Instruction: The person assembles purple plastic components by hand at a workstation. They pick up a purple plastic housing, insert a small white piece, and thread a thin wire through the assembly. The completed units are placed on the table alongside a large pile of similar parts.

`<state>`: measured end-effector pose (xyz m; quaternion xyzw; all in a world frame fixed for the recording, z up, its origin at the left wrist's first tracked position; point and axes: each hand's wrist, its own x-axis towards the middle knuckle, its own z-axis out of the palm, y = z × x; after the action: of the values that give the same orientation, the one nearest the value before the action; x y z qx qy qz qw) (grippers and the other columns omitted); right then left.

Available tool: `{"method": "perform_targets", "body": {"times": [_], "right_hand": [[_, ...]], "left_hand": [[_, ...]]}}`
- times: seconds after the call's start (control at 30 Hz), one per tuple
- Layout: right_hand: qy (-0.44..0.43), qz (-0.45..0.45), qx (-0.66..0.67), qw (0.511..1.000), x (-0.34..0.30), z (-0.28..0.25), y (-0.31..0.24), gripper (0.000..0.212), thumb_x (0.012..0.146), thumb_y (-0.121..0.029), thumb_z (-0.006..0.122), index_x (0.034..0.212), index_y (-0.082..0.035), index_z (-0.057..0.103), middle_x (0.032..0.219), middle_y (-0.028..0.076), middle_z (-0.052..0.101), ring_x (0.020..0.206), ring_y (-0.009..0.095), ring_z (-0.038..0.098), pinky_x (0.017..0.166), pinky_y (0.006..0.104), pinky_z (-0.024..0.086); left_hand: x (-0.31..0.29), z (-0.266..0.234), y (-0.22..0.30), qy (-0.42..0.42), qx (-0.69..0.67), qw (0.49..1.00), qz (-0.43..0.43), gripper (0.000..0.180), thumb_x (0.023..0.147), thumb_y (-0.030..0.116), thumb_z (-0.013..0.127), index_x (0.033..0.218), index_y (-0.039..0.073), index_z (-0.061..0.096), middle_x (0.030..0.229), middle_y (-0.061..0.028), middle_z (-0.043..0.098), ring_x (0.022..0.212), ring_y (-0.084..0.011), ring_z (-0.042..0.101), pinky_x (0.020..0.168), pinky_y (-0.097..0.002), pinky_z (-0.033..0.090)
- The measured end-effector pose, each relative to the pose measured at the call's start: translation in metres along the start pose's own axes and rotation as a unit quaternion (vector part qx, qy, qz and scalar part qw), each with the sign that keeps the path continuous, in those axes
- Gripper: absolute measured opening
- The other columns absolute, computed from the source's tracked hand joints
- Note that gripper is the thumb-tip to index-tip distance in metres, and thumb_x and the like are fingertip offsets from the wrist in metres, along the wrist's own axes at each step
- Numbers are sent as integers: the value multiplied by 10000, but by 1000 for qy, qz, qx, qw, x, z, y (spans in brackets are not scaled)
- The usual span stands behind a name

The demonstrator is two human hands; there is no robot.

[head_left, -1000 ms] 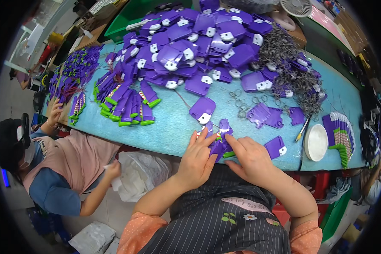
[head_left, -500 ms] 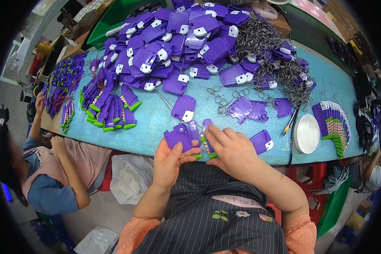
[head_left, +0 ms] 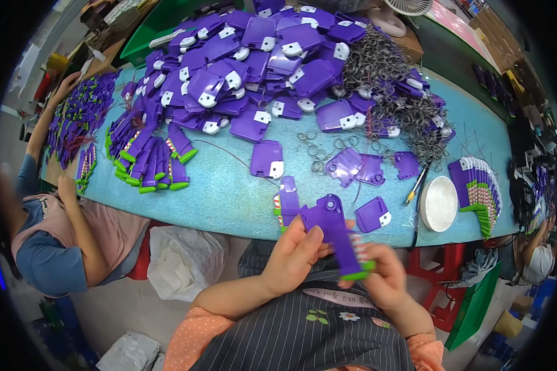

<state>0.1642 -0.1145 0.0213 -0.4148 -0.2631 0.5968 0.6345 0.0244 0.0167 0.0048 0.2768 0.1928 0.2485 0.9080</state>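
Note:
My left hand pinches a flat purple plastic plate with a round hole in one corner, thumb on its face. In my right hand is a slim purple leg-shaped piece with a green foot and a red-and-white striped edge. The two pieces meet or overlap in front of my apron; whether they are joined I cannot tell. Just beyond my left hand, similar leg pieces lie on the blue table. A purple shell with a white corner rests beyond my right hand.
Heaped purple shells and tangled metal rings cover the table's far side. A white bowl, a yellow-tipped tool and fanned leg pieces are at right. A co-worker sits at left beside more leg pieces.
Both hands have come back toward my body and to the right, bringing the plate. My right hand has lifted a leg piece off the table to the plate. The co-worker's arm reaches farther out.

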Motion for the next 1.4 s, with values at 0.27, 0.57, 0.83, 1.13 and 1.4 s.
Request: {"method": "perform_targets", "body": {"times": [0.27, 0.57, 0.83, 1.13, 1.4], "right_hand": [[115, 38, -83, 989, 17, -32, -4, 388, 978, -143, 386, 1318, 43, 391, 1226, 187, 533, 973, 204, 588, 826, 321, 485], [94, -147, -455, 873, 65, 8, -37, 201, 800, -44, 633, 984, 37, 650, 716, 115, 620, 609, 133, 576, 527, 252, 428], [103, -324, -634, 695, 41, 18, -19, 284, 647, 8, 713, 924, -26, 662, 550, 12, 449, 414, 157, 442, 389, 299, 331], [120, -239, -563, 782, 33, 21, -26, 150, 709, 27, 688, 845, -7, 632, 565, 47, 489, 421, 157, 472, 383, 291, 345], [127, -229, -556, 789, 29, 18, -26, 82, 761, 32, 656, 832, 6, 624, 585, 35, 506, 447, 104, 481, 410, 236, 352]], "left_hand": [[-22, -6, 2, -44, 129, 978, -155, 361, 994, 197, 364, 1306, 21, 320, 1156, -198, 564, 978, -265, 628, 857, -364, 506], [-17, -14, -11, -4, 73, 977, -201, 331, 976, 134, 426, 1277, 2, 389, 1135, -134, 583, 994, -202, 612, 864, -314, 496], [-23, 0, -8, -30, 164, 985, 47, 321, 954, 17, 408, 1269, -45, 406, 1172, -127, 561, 1065, -149, 555, 931, -284, 442], [-27, -1, -14, -39, 228, 971, 59, 317, 949, 17, 421, 1256, -61, 431, 1112, -130, 610, 1019, -139, 581, 869, -259, 468], [-25, 1, -9, -53, 288, 955, 45, 315, 942, 32, 448, 1245, -51, 463, 1054, -118, 649, 981, -128, 603, 829, -245, 486]]}}
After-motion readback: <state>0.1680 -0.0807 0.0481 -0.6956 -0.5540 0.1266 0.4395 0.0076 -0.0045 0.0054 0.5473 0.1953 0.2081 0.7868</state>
